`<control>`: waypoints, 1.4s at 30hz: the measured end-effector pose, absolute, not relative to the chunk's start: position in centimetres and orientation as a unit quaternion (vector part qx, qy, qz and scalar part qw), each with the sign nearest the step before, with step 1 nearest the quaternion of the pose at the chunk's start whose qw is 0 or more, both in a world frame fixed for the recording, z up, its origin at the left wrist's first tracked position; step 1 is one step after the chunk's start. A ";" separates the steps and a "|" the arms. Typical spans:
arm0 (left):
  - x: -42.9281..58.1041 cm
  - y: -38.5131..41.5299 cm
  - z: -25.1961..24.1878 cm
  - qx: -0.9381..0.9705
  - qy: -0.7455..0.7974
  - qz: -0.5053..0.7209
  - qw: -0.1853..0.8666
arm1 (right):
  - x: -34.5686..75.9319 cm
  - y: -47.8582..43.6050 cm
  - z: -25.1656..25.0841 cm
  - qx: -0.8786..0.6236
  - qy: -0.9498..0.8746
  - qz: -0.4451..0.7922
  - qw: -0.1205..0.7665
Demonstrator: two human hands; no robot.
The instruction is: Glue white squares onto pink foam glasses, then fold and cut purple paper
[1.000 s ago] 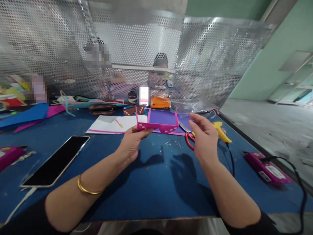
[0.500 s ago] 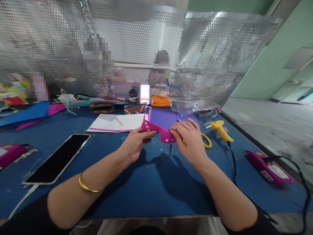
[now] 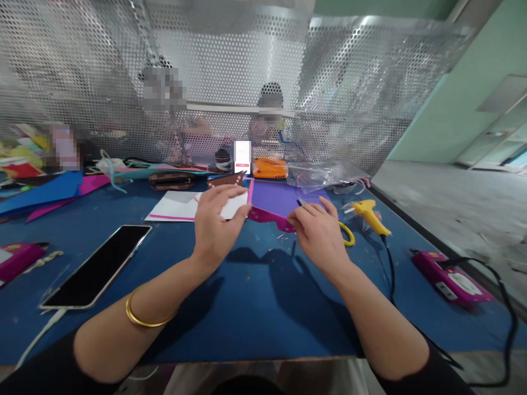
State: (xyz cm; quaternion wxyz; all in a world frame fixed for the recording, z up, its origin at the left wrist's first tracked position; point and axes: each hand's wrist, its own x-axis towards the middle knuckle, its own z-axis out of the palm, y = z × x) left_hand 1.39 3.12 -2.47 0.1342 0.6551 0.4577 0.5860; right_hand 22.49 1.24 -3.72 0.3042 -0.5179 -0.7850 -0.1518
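Observation:
A magenta foam cutout (image 3: pixel 269 215) with a notched lower edge is held above the table, now seen nearly edge-on. Its right end is pinched between the thumb and fingers of my right hand (image 3: pixel 319 233). My left hand (image 3: pixel 216 227) is at the other end, fingers stretched out and apart from the thumb. The left thumb tip is at the cutout's left end; whether it touches cannot be told. Beyond my right hand, a yellow scissor-like handle (image 3: pixel 348 235) shows, mostly hidden. Tiny pale scraps (image 3: pixel 280 236) lie below the cutout.
A purple sheet (image 3: pixel 272 196) and white paper (image 3: pixel 173 204) lie behind my hands. At right are a yellow glue gun (image 3: pixel 370 215) and a magenta power strip (image 3: pixel 450 280) with a black cord. A charging phone (image 3: pixel 99 266) lies left. Perforated metal panels (image 3: pixel 230 60) stand behind.
My left hand has let its pinch go and raised its fingers. The cutout has tipped from showing its white-squared face to nearly edge-on. My right hand still holds its right end.

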 end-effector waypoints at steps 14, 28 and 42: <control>-0.5 7.9 0.9 0.767 0.502 0.303 0.260 | 22.7 1.3 -3.6 -0.507 -0.692 -0.164 0.488; -5.0 15.3 0.2 0.704 0.569 0.322 0.276 | 21.7 1.7 -5.4 -0.507 -0.777 -0.095 0.362; -5.4 15.8 1.0 0.777 0.563 0.215 0.182 | 20.5 1.2 -6.6 -0.469 -0.821 -0.050 0.323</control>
